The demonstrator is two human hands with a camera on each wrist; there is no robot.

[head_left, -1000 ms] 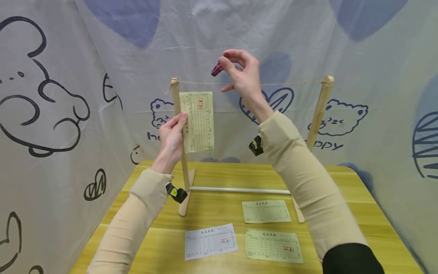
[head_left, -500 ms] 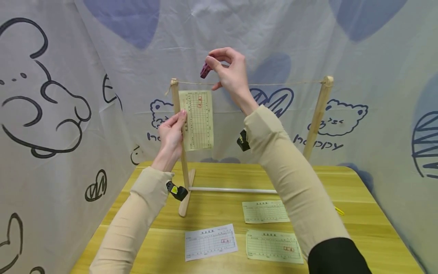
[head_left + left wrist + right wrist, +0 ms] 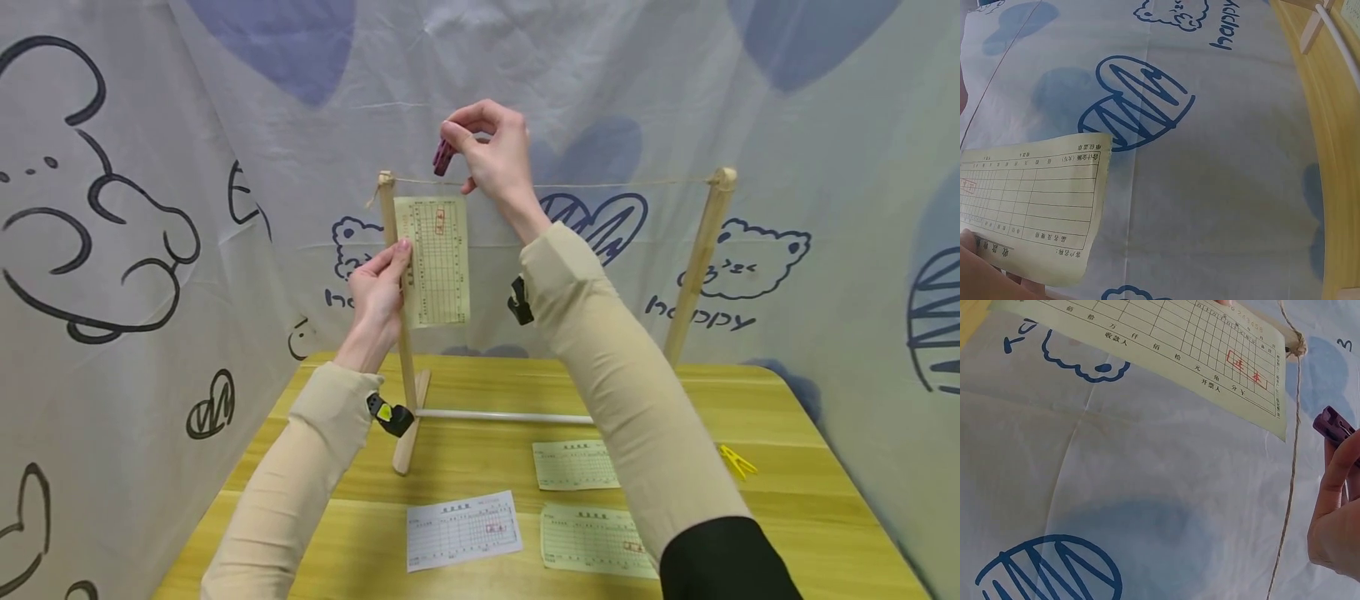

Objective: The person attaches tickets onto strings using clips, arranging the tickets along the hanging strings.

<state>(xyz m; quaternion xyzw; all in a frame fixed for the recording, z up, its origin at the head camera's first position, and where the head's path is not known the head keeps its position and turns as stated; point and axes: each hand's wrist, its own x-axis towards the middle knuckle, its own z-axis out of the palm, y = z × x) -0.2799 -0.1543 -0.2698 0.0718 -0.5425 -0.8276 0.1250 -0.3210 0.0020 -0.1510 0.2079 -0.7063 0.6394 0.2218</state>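
Observation:
My left hand (image 3: 378, 287) pinches a yellowish printed receipt slip (image 3: 438, 267) by its left edge, holding it upright beside the left wooden post. The slip's top edge lies just under the thin twine (image 3: 600, 184). In the left wrist view the slip (image 3: 1029, 206) shows its ruled table, with fingertips at the lower left. Above the twine, my right hand (image 3: 495, 154) pinches a purple clothespin (image 3: 443, 157) between thumb and fingers, its tip pointing down close over the slip's top edge. The right wrist view shows the clothespin (image 3: 1334, 427) to one side of the twine.
Wooden posts (image 3: 701, 258) and a white rod (image 3: 510, 416) form the stand on the wooden table (image 3: 465, 467). A white slip (image 3: 463, 531) and two yellowish slips (image 3: 573, 465) lie in front. A yellow clothespin (image 3: 738, 461) lies at right, near my right sleeve.
My right hand has moved left with the purple clothespin, which now points more steeply down near the slip's top. The yellow clothespin has come into view. My left hand stays nearly still.

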